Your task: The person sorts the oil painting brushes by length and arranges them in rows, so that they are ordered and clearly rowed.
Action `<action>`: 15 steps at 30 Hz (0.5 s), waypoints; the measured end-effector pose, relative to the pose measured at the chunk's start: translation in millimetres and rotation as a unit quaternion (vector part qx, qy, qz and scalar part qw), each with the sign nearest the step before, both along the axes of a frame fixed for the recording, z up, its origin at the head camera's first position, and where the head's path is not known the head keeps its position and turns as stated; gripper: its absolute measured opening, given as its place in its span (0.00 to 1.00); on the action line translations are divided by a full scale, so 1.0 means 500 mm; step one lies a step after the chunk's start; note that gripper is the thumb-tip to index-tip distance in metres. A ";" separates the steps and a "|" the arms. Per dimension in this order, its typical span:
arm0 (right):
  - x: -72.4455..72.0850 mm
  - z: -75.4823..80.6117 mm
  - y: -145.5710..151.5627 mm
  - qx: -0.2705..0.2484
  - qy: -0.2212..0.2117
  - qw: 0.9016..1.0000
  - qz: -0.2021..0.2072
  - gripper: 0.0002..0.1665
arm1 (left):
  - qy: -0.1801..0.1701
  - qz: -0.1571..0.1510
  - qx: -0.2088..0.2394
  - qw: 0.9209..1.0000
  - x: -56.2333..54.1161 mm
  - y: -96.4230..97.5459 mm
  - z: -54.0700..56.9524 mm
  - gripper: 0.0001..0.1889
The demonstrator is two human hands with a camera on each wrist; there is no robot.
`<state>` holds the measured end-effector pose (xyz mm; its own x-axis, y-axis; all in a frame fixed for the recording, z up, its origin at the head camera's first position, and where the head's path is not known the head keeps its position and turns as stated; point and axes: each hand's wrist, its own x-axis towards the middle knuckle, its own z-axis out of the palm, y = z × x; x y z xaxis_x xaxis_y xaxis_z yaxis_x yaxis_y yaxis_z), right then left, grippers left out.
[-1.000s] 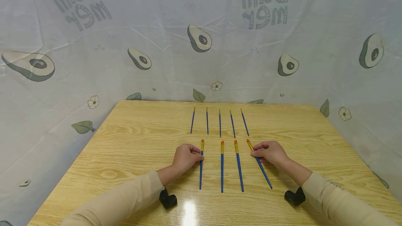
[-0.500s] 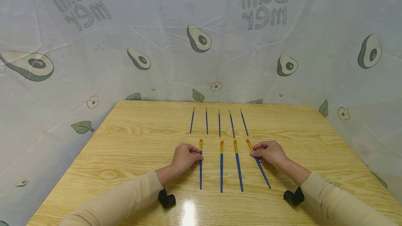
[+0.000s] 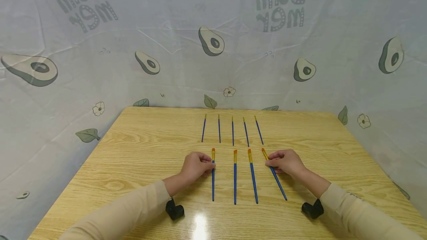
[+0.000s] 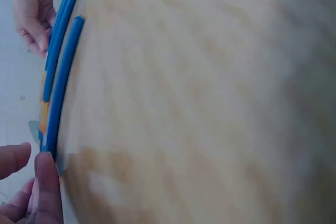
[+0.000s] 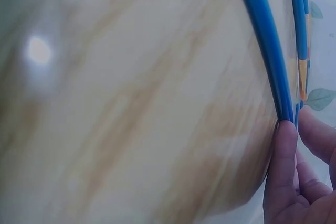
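A row of blue-handled paintbrushes with gold ferrules and orange bristles lies nearer the person in the head view. At its left end, my left hand (image 3: 195, 166) pinches the leftmost paintbrush (image 3: 213, 184) just below the ferrule, thumb over the handle. Across the row, my right hand (image 3: 286, 162) holds the rightmost paintbrush (image 3: 279, 184) near its ferrule; that brush slants, its handle end toward the right. Between the hands lie a flat-tipped paintbrush (image 3: 235, 180) and another paintbrush (image 3: 253, 180), untouched. In the right wrist view the thumb covers part of the held brush (image 5: 270, 51).
Farther back on the wooden table (image 3: 150, 140), several thinner paintbrushes (image 3: 232, 132) lie in a second row, bristles toward the far edge. A printed curtain (image 3: 180, 80) hangs behind the table. Black wrist-worn devices (image 3: 175, 209) sit below the sleeves.
The leftmost paintbrush has turned slightly and stands straighter, its bristle end shifted left. My left wrist has drawn a little left. The right brush's handle end has swung slightly left.
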<state>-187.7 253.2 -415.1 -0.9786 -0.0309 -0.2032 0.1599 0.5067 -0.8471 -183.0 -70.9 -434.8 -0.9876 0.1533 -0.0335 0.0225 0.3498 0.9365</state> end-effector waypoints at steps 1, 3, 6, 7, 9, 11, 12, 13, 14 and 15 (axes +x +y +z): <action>0.001 0.001 0.000 0.002 -0.001 1.000 -0.001 0.20 | -0.003 0.000 0.006 1.000 -0.001 -0.001 0.003 0.07; 0.003 0.003 0.001 0.005 -0.002 1.000 -0.003 0.21 | -0.010 0.003 0.018 1.000 -0.005 -0.006 0.009 0.08; 0.006 0.006 0.003 0.009 -0.002 1.000 -0.003 0.21 | -0.008 0.004 0.026 1.000 -0.010 -0.013 0.018 0.08; 0.007 0.008 0.005 0.011 0.000 1.000 -0.003 0.22 | -0.004 0.005 0.024 1.000 -0.011 -0.016 0.021 0.08; 0.008 0.011 0.007 0.012 0.002 1.000 -0.001 0.23 | 0.003 0.007 0.023 1.000 -0.014 -0.023 0.027 0.08; 0.007 0.016 0.011 0.011 0.003 1.000 0.006 0.23 | 0.007 0.015 0.024 1.000 -0.015 -0.029 0.034 0.08; 0.006 0.018 0.014 0.013 0.004 1.000 0.007 0.23 | 0.010 0.017 0.023 1.000 -0.017 -0.033 0.038 0.08; 0.004 0.020 0.016 0.015 0.005 1.000 0.009 0.24 | 0.009 0.019 0.024 1.000 -0.018 -0.038 0.042 0.08; 0.001 0.023 0.019 0.018 0.007 1.000 0.011 0.24 | 0.012 0.017 0.020 1.000 -0.020 -0.042 0.046 0.09; -0.002 0.025 0.021 0.025 0.012 0.999 0.015 0.24 | 0.011 0.015 0.019 1.000 -0.023 -0.047 0.050 0.09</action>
